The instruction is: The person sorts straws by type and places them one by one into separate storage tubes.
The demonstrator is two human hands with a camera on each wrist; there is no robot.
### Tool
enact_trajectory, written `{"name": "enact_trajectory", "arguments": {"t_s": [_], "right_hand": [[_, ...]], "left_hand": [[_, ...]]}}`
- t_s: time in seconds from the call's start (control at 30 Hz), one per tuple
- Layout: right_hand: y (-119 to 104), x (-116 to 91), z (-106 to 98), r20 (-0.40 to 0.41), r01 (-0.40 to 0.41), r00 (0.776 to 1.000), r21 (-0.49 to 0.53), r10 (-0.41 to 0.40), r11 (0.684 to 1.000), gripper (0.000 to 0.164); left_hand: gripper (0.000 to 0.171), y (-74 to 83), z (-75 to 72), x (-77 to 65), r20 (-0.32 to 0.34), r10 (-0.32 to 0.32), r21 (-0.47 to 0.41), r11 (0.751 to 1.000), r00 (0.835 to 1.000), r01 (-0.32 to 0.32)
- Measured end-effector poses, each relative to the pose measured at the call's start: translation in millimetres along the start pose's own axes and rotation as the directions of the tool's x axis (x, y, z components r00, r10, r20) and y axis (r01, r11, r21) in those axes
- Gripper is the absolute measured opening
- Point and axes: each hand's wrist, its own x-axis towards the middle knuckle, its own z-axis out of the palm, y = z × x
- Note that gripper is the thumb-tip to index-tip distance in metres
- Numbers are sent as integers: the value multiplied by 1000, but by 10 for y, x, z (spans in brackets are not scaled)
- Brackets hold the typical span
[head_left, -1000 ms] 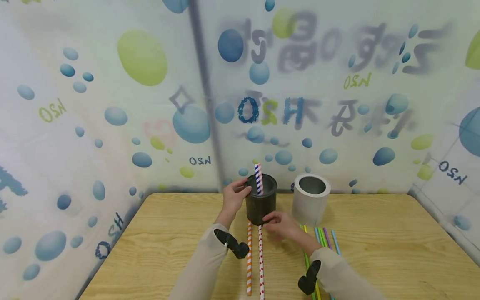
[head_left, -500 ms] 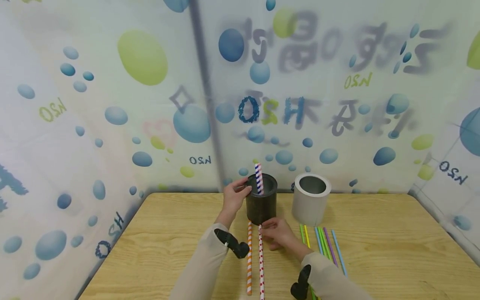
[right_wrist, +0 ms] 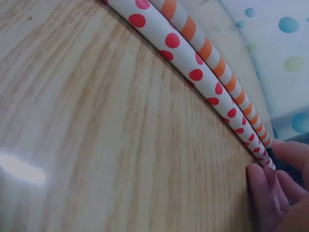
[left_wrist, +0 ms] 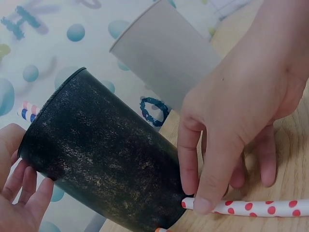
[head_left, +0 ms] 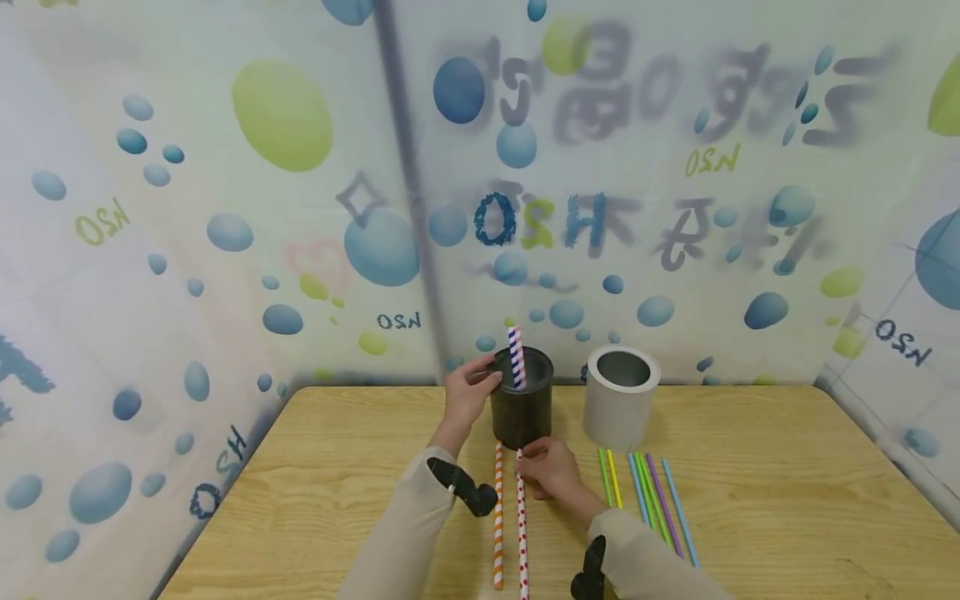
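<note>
Dotted straw (head_left: 522,533), near end off-frame

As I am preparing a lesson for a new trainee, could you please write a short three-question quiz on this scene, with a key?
1. Multiple choice: what does the right hand pinch near one end?
A) the purple stick
B) the red-dotted straw
C) the yellow stick

2. True or false: the left hand grips the rim of the grey container.

3. Fill in: in the head view, the striped straw lying just left of the red-dotted straw has stripes of white and ____.

Key:
1. B.
2. False; it grips the rim of the black container.
3. Orange.
</note>
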Motion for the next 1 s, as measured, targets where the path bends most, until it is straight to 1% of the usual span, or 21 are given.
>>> {"name": "enact_trajectory", "arguments": {"t_s": [0.17, 0.3, 0.47, 0.63, 0.73, 1.0], "right_hand": [[-4, -1, 46, -27, 5, 1000, -27, -6, 1000, 27], [-28, -15, 71, -40, 5, 999, -45, -7, 999, 29], [-47, -36, 86, -43, 9, 999, -70, -12, 998, 31], [-32, -36, 99, -49, 18, 999, -74, -22, 997, 31], [-34, -41, 105, -53, 22, 998, -78, -27, 997, 30], [-61, -62, 112, -53, 29, 998, -95, -34, 995, 30]], "left_hand": [[33, 3, -5, -4, -1, -9, 4, 1000, 1000, 9], [33, 0, -1, 9, -1, -3, 2, 1000, 1000, 3], [33, -5, 4, 14, -5, -4, -6, 1000, 1000, 4], [34, -5, 6, 6, -8, 8, -6, 1000, 1000, -8], [34, 0, 4, -1, -10, 3, -5, 1000, 1000, -3], [33, 0, 1, -1, 4, 8, -15, 1000, 1000, -8]]}}
